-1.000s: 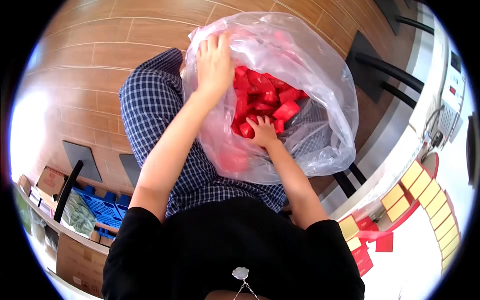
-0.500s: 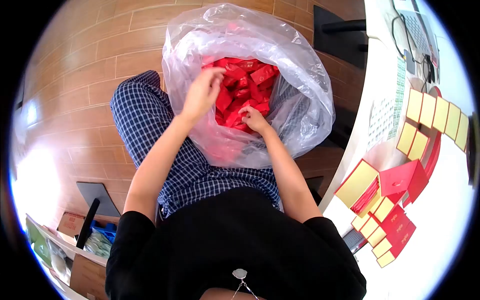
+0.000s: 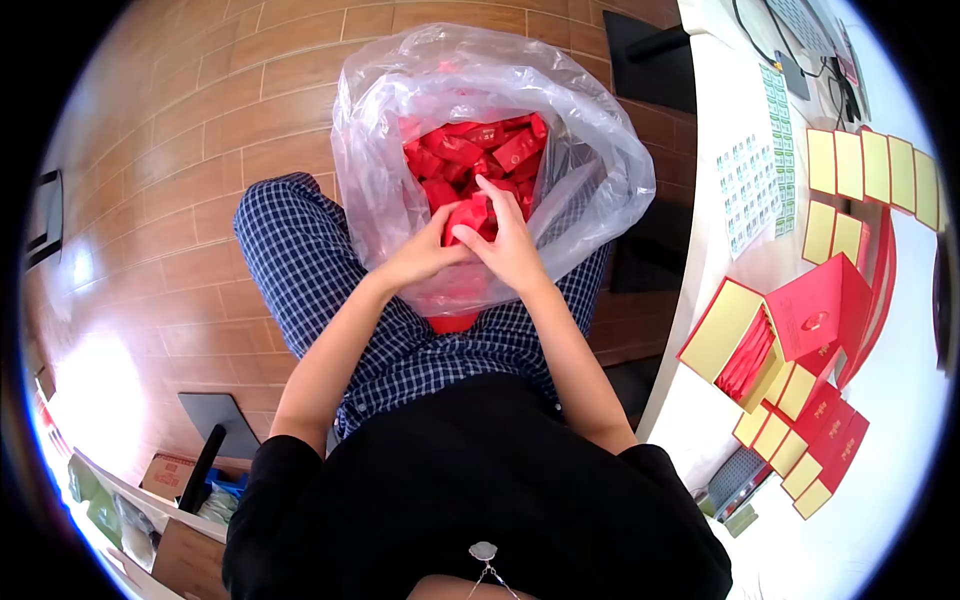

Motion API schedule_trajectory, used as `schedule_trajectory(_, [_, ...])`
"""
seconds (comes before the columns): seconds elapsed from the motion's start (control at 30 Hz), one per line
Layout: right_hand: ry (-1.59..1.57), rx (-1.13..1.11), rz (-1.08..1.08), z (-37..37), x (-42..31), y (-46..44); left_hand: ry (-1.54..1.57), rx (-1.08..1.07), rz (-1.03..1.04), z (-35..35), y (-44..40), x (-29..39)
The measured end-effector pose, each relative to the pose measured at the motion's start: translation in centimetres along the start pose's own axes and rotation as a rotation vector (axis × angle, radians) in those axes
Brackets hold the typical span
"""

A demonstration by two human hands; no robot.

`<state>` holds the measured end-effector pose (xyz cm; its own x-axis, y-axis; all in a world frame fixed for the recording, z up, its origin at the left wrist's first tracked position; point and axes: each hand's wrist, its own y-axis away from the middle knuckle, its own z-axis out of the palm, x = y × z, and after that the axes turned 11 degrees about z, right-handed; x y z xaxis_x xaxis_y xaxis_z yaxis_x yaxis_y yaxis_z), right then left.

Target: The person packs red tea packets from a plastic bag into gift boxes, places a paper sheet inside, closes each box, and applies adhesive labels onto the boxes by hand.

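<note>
A large clear plastic bag (image 3: 610,140) stands open between my legs, with many shiny red packets (image 3: 455,150) piled inside. Over the bag's near side, my left hand (image 3: 425,255) and my right hand (image 3: 510,245) are close together. Between them they grip some red packets (image 3: 470,215), the left from one side and the right from the other. My right thumb presses across the front of these packets. How many I hold cannot be made out, since my fingers cover part of them.
On the white table (image 3: 690,260) at right, an open red and gold box (image 3: 720,335) holds a row of red packets. More gold-faced boxes (image 3: 865,170) stand around it, near sticker sheets (image 3: 750,190) and a laptop (image 3: 805,25). Wooden floor (image 3: 200,180) lies to the left.
My hands, apart over the pile earlier, have come together at the bag's near side and now hold red packets. My view has shifted slightly.
</note>
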<state>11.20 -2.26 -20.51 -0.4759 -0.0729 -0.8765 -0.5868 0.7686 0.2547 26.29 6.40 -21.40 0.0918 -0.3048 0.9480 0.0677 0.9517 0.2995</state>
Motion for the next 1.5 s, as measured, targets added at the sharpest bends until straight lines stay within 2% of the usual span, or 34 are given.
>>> schedule_trajectory(0.03, [0.157,0.098,-0.156,0.1,-0.3,0.0,-0.007,-0.003,0.0,0.5,0.4,-0.1])
schedule_trajectory(0.1, [0.171,0.115,-0.158,0.2,-0.8,0.6,0.115,0.067,-0.007,1.8,1.3,-0.3])
schedule_trajectory(0.17, [0.076,0.052,-0.064,0.0,-1.5,1.0,0.07,0.074,0.012,2.8,2.2,0.6])
schedule_trajectory(0.23, [0.05,0.139,-0.075,0.0,-2.7,1.4,0.069,0.177,0.131,3.7,2.7,1.1])
schedule_trajectory(0.3, [-0.171,0.166,0.116,-0.3,-3.9,1.6,0.07,0.228,0.167,3.9,2.7,0.5])
schedule_trajectory(0.33, [-0.242,0.12,0.143,-0.8,-3.9,1.7,-0.008,0.276,0.22,3.8,2.7,1.2])
schedule_trajectory(0.37, [-0.245,0.121,0.139,-1.1,-4.0,1.9,-0.085,0.323,0.272,3.8,2.7,2.0])
schedule_trajectory(0.4, [-0.239,0.085,0.086,-1.3,-4.2,2.2,-0.191,0.351,0.212,3.7,3.1,2.9])
schedule_trajectory(0.5, [-0.13,0.036,-0.041,-2.7,-5.2,3.0,-0.14,0.306,0.203,2.8,3.5,3.4])
schedule_trajectory(0.57, [0.004,0.056,-0.103,-3.2,-6.0,3.6,-0.047,0.276,0.187,2.5,3.7,4.7])
schedule_trajectory(0.63, [-0.007,0.072,-0.107,-3.2,-5.8,3.8,0.296,0.15,-0.055,2.3,4.2,6.0])
schedule_trajectory(0.7, [-0.029,0.108,-0.099,-3.1,-5.1,4.0,0.319,0.11,-0.077,2.4,4.3,6.3])
schedule_trajectory(0.73, [-0.031,0.108,-0.098,-2.9,-4.8,4.0,0.454,0.034,-0.133,2.5,4.3,5.9])
schedule_trajectory(0.77, [-0.041,0.207,-0.141,-2.5,-4.5,4.0,0.588,-0.041,-0.189,2.6,4.4,5.5])
schedule_trajectory(0.8, [-0.052,0.304,-0.185,-2.1,-4.4,4.0,0.682,-0.013,-0.302,3.1,4.6,5.4])
schedule_trajectory(0.83, [-0.053,0.302,-0.184,-1.9,-4.7,4.0,0.683,-0.011,-0.304,3.7,4.8,5.7])
schedule_trajectory(0.9, [-0.188,0.325,0.028,-1.9,-5.5,4.1,0.935,-0.055,-0.328,4.6,4.7,6.4])
schedule_trajectory(0.97, [-0.242,0.259,0.048,-2.7,-4.9,3.7,0.854,-0.065,-0.311,4.8,4.4,6.2])
schedule_trajectory(1.03, [0.173,0.241,-0.377,-3.8,-5.0,3.0,0.397,0.109,-0.082,5.2,3.8,4.3])
schedule_trajectory(1.07, [0.131,0.147,-0.32,-3.7,-5.3,3.2,0.205,0.206,0.002,5.4,3.5,3.5])
schedule_trajectory(1.2, [0.097,0.118,-0.255,-2.6,-5.4,3.3,0.027,0.218,-0.006,4.8,3.4,4.0])
schedule_trajectory(1.33, [0.013,0.1,-0.215,-1.7,-3.7,2.7,0.0,0.248,0.032,4.3,3.4,3.4])
schedule_trajectory(1.4, [-0.072,-0.017,0.013,-1.6,-3.6,2.3,0.011,0.23,0.029,3.8,3.2,2.1])
schedule_trajectory(1.43, [-0.073,-0.023,0.019,-1.5,-2.7,1.5,0.014,0.232,0.022,3.5,2.9,1.6])
schedule_trajectory(1.5, [-0.416,0.101,0.228,-1.5,1.4,-1.6,-0.015,0.338,0.043,2.7,2.0,0.3])
